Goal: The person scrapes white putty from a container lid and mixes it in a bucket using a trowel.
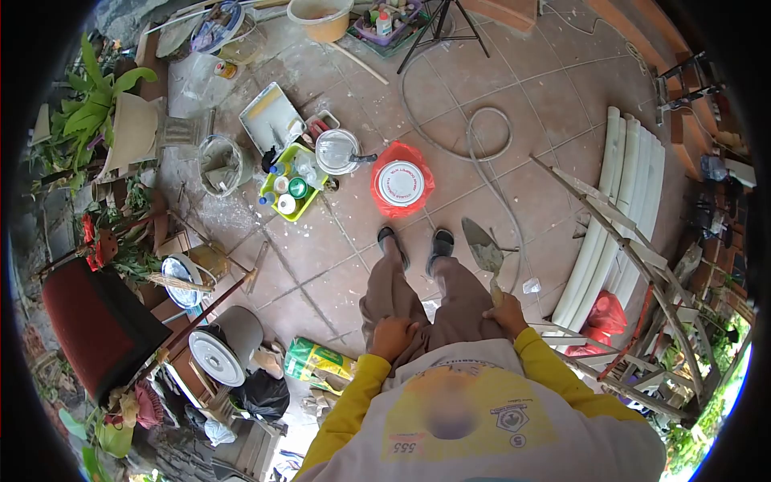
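Note:
In my right hand (507, 314) is the handle of a pointed trowel (484, 247); its grey, mortar-smeared blade points forward, away from me. My left hand (392, 338) is at my left thigh, its fingers curled against the folded cloth of my brown trousers (395, 294). Ahead of my feet stands a round white-lidded container (401, 184) wrapped in a red plastic bag. Beside it are a clear-lidded pot (337, 151) and a yellow-green basket (297, 181) holding several bottles and jars.
White pipes (604, 217) lie at the right, by a wooden ladder-like frame (634, 249). A grey hose (482, 157) curls over the tiled floor (337, 265). At the left are a grey lidded bucket (217, 357), a dark red chair (100, 325) and a clear bucket (223, 165). A tripod (440, 32) stands ahead.

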`<move>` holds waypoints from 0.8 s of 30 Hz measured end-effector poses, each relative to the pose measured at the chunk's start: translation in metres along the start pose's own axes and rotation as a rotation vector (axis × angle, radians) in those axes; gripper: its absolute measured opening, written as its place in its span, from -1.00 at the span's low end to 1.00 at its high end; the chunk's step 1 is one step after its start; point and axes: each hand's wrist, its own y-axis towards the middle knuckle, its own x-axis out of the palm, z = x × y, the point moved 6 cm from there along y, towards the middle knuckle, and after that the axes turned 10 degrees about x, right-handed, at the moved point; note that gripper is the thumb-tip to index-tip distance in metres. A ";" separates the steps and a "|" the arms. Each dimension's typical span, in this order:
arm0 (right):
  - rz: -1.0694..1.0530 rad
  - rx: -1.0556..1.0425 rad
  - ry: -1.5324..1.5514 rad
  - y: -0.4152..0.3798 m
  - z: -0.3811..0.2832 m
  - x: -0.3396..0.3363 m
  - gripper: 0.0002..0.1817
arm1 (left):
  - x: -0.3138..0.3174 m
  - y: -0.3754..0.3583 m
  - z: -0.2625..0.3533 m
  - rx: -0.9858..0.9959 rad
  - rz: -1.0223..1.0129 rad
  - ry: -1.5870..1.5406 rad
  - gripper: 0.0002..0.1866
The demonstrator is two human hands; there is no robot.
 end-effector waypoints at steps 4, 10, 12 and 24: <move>-0.125 0.067 0.229 -0.018 -0.006 0.002 -0.55 | 0.008 0.001 -0.014 -0.068 -0.011 -0.167 -0.65; -0.312 0.176 0.747 -0.040 -0.020 0.021 -0.70 | -0.036 -0.005 -0.032 -0.057 -0.042 -0.300 -0.49; -0.335 0.197 0.838 -0.073 -0.035 0.006 -0.71 | -0.070 -0.025 0.000 -0.027 -0.211 -0.446 -0.46; -0.334 0.299 0.866 -0.020 -0.021 0.037 -0.63 | 0.056 0.092 -0.102 -0.271 -0.263 -0.875 -0.62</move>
